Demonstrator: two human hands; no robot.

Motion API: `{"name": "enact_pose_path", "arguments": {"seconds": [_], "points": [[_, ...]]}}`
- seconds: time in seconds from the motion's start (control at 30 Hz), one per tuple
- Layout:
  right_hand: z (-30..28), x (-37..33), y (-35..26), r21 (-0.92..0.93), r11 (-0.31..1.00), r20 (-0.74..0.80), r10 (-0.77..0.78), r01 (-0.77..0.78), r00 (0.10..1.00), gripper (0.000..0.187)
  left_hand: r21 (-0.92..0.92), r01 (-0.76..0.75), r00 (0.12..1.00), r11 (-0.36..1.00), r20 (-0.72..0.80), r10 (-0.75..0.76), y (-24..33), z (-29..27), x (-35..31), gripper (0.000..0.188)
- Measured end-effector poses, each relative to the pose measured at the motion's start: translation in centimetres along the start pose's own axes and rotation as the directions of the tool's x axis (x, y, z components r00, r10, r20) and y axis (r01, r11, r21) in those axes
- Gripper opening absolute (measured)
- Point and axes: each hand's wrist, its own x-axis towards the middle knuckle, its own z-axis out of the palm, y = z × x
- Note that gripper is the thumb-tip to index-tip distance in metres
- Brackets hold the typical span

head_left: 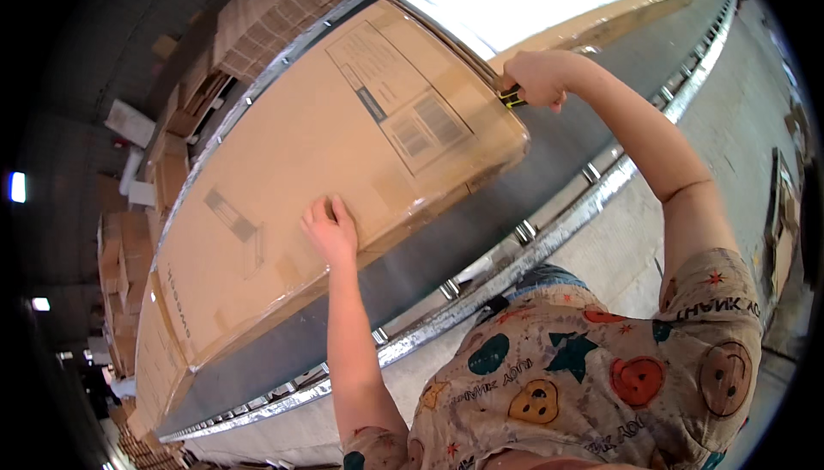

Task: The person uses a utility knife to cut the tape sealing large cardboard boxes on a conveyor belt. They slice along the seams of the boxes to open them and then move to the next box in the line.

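A large flat cardboard box (300,152) with a printed label lies on a grey conveyor belt (481,212). My left hand (330,230) rests flat on the box's near edge, fingers together, holding nothing. My right hand (536,79) is at the box's far right corner, closed around a small black and yellow tool (511,98) whose tip touches the box edge. My patterned shirt (584,376) fills the lower right.
A metal rail with rollers (524,234) borders the belt on my side. Another box (159,350) follows on the belt at the left. Stacks of cardboard boxes (266,6) stand beyond the belt. Concrete floor (738,118) lies to the right.
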Motion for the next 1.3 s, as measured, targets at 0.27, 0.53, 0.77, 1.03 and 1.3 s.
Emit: {"name": "enact_pose_path", "arguments": {"seconds": [0.27,0.53,0.77,1.03,1.3], "points": [[9.3,-6.2,0.6,-0.053,0.994,-0.346,0.076,-0.100,0.935,0.020,0.019,-0.103,0.992,0.994,-0.076,0.104,0.0,0.4,-0.1,0.027],[10.1,-6.7,0.3,-0.160,0.982,-0.334,0.041,-0.100,0.942,0.028,0.017,-0.134,0.989,0.991,-0.062,0.134,-0.6,0.7,-0.1,0.028],[19.3,-8.8,0.9,-0.038,0.992,-0.631,0.067,-0.117,0.773,0.063,-0.025,-0.080,0.997,0.996,-0.008,0.080,-0.4,0.7,0.0,0.029],[19.3,-10.4,1.1,-0.044,0.999,-0.676,-0.043,0.017,0.736,0.068,0.091,-0.098,0.994,0.991,0.057,0.093,-1.2,1.0,0.2,0.029],[21.5,-11.0,2.1,0.105,0.991,-0.658,0.009,0.080,0.753,0.067,0.092,0.048,0.985,0.995,0.162,-0.062,-1.1,0.7,0.4,0.029]]}}
